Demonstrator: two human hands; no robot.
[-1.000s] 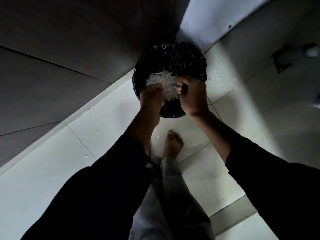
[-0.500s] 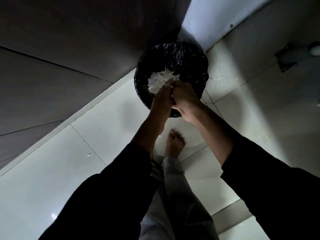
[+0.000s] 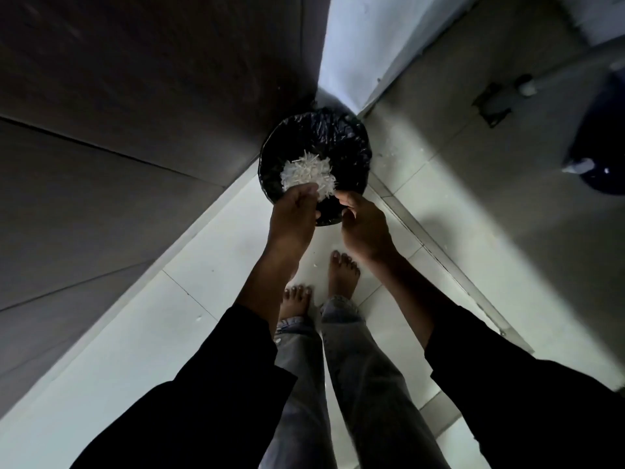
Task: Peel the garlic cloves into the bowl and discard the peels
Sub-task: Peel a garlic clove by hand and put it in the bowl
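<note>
Holding both hands, left (image 3: pixel 293 214) and right (image 3: pixel 363 225), over the bin (image 3: pixel 341 137); peels (image 3: pixel 306 176) lying just beyond the fingers (image 3: pixel 304 191), whose spread or pinch cannot be told.

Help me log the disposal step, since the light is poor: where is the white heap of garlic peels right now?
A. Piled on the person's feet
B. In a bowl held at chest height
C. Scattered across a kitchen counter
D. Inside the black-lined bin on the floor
D: the white peels lie inside the black-lined bin in the corner of the floor, with the left hand and right hand over its near rim.
</note>
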